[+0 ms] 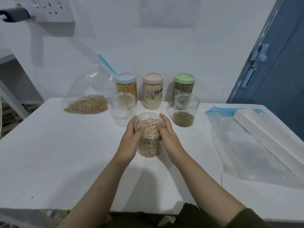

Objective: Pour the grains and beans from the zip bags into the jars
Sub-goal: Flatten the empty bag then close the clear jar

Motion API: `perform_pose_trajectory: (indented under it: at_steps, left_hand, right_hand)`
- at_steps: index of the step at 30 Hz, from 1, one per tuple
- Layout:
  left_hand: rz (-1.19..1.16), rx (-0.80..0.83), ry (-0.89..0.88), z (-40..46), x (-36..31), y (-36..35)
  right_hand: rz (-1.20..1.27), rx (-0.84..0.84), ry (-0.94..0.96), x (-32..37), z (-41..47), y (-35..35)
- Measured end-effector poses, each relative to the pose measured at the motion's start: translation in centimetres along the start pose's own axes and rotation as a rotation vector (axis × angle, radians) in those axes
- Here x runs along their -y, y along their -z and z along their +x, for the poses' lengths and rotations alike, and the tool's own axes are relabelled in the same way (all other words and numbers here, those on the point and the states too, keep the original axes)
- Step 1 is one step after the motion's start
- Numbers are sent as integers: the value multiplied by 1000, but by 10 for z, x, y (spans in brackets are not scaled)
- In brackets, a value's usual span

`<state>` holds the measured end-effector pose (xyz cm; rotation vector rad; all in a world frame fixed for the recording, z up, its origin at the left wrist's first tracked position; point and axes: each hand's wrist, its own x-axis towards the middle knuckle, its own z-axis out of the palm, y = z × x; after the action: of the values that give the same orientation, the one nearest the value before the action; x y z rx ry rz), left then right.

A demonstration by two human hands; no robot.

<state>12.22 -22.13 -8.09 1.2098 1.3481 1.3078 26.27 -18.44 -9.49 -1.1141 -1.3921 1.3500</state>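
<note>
A clear open jar [148, 142] nearly full of pale black-eyed beans stands at the table's middle. My left hand [131, 139] grips its left side and my right hand [166, 134] grips its right side, thumbs at the rim. Behind it stand an empty clear jar [123, 111] and a clear jar with green beans [185, 111] low in it. A zip bag of soybeans [87, 104] lies open at the back left.
Three lidded jars line the wall: blue lid [125, 84], pink lid [153, 89], green lid [184, 83]. Empty zip bags [243, 148] lie flat at the right under a long white box [266, 134]. A blue door [276, 66] stands at the right.
</note>
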Motion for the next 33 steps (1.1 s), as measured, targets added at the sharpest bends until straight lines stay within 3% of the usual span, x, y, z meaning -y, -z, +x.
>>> perform_pose_trajectory:
  at_steps: [7,11,14,27,33]
  left_hand:
    - [85,-44,-3,6,4,4]
    - [35,72,36,2,5,7]
    - [23,11,40,2,12,14]
    - [13,26,3,0,11,13]
    - [-12,27,8,1,12,14]
  right_hand:
    - [-187,-154,73,20,8,-10]
    - [71,-201,-106,18,16,-13]
    - [278,-237,-158,9,18,-14]
    - [492,-227,-133,4,16,-10]
    - [467,-202,-116,6,17,-10]
